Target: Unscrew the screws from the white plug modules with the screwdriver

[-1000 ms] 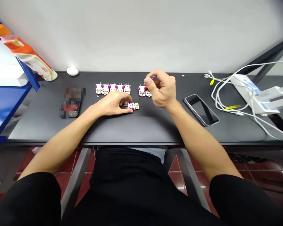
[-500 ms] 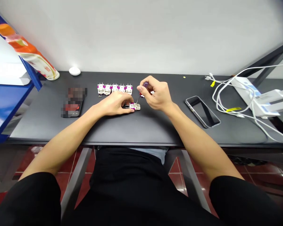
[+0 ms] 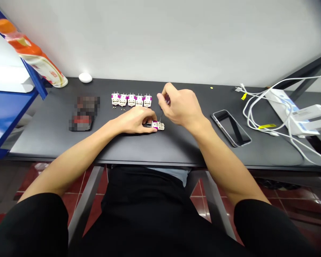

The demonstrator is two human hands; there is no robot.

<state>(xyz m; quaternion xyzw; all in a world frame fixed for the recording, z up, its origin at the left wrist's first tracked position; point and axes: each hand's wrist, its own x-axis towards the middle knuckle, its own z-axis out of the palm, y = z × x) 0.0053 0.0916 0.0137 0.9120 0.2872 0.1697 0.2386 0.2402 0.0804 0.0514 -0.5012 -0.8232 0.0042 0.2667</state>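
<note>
My left hand [image 3: 136, 120] pinches a white-and-purple plug insert [image 3: 159, 125] that lies flat on the dark table, its metal prongs pointing left. A small screwdriver [image 3: 161, 116] is gripped in my right hand [image 3: 180, 104], handle mostly covered by the fingers. Its thin shaft slants down to the insert, and the tip meets or nearly meets the white part. Just behind my left hand, several similar plug inserts [image 3: 131, 100] stand in a row with prongs up. Tiny screws [image 3: 123, 110] lie in front of that row.
A phone [image 3: 231, 127] lies right of my right arm, beside tangled white cables [image 3: 253, 107] and a white power strip [image 3: 289, 110]. On the left are a dark, blurred-out item [image 3: 84, 114], a white rounded object [image 3: 85, 77] and an orange-and-white bottle [image 3: 32, 53] near a blue rack [image 3: 8, 117].
Both hands, with the insert and screwdriver, have shifted slightly right. The screwdriver remains angled down to the insert, and the view has moved a little.
</note>
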